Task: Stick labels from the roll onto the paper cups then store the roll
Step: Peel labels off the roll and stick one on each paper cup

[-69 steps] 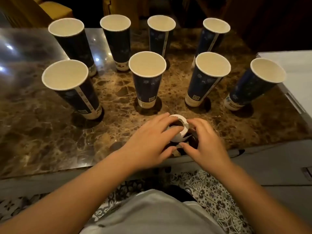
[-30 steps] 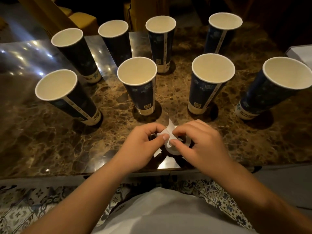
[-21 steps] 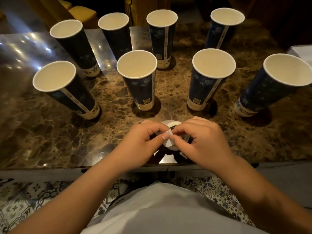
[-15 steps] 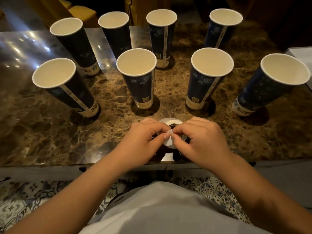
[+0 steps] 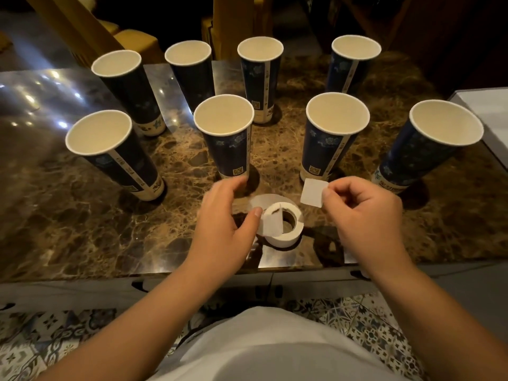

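The right hand (image 5: 365, 218) holds a square white label (image 5: 313, 192) up off the marble tabletop (image 5: 82, 215), fingers (image 5: 328, 191) pinched on its right edge, just in front of a dark blue paper cup (image 5: 331, 138). The left hand (image 5: 225, 229) sits by the label roll (image 5: 283, 226), which rests on the tabletop near the front edge; its thumb presses the loose backing strip (image 5: 270, 224) at the roll's left side, other fingers spread apart. Eight paper cups stand upright behind.
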`<action>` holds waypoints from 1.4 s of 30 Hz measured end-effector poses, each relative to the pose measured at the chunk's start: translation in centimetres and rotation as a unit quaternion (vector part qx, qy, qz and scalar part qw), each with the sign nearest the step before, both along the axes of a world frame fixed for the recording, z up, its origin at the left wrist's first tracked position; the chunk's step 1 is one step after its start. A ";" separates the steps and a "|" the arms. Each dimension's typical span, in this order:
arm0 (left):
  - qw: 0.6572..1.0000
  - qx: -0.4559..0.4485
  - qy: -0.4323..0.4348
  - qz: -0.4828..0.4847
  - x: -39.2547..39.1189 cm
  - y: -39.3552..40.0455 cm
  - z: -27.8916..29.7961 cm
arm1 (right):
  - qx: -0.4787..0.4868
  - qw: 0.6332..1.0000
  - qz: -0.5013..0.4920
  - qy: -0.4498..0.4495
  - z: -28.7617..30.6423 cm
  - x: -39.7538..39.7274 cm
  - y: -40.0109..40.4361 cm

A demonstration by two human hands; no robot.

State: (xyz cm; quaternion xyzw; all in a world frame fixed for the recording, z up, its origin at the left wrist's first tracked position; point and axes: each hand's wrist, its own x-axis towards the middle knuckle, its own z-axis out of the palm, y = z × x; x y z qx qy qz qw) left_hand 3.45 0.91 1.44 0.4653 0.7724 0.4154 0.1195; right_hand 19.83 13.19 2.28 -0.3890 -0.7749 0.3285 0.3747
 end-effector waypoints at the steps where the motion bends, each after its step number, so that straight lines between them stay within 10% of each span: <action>1: 0.999 0.021 0.032 0.000 0.2 0.0 0.5 | 0.057 0.998 0.000 -0.009 0.2 0.1 -0.4; 3: 1.000 0.021 0.002 -0.018 1.0 -0.3 2.0 | 0.195 0.980 0.002 -0.031 0.3 0.2 -1.2; 5: 0.972 -0.047 -0.229 -0.034 1.6 -0.1 3.5 | 0.299 0.953 0.021 -0.035 0.0 0.2 -1.7; 7: 0.860 -0.119 -0.495 -0.034 1.8 0.3 4.8 | 0.371 0.927 0.049 -0.034 -0.3 0.3 -2.0; 10: 0.754 -0.127 -0.644 -0.030 1.6 0.3 5.2 | 0.424 0.901 0.088 -0.029 -0.6 0.5 -2.3; 15: 0.812 -0.106 -0.571 -0.052 1.3 -0.1 4.9 | 0.371 0.918 0.139 -0.015 -0.6 1.1 -2.5; 20: 0.966 -0.108 -0.196 -0.129 0.7 -1.2 4.7 | 0.039 0.988 0.132 0.068 1.2 1.4 -3.1; 23: 0.962 -0.123 -0.126 -0.208 0.2 -1.7 4.9 | -0.140 0.969 0.201 -0.021 2.3 0.5 -2.4; 27: 0.965 -0.146 -0.081 -0.201 -0.2 -2.1 4.9 | -0.128 0.962 0.233 -0.057 2.6 -0.9 -2.6; 42: 0.961 0.011 -0.274 0.023 -0.5 -4.5 2.9 | -0.215 0.952 0.213 0.038 1.8 -4.7 -5.0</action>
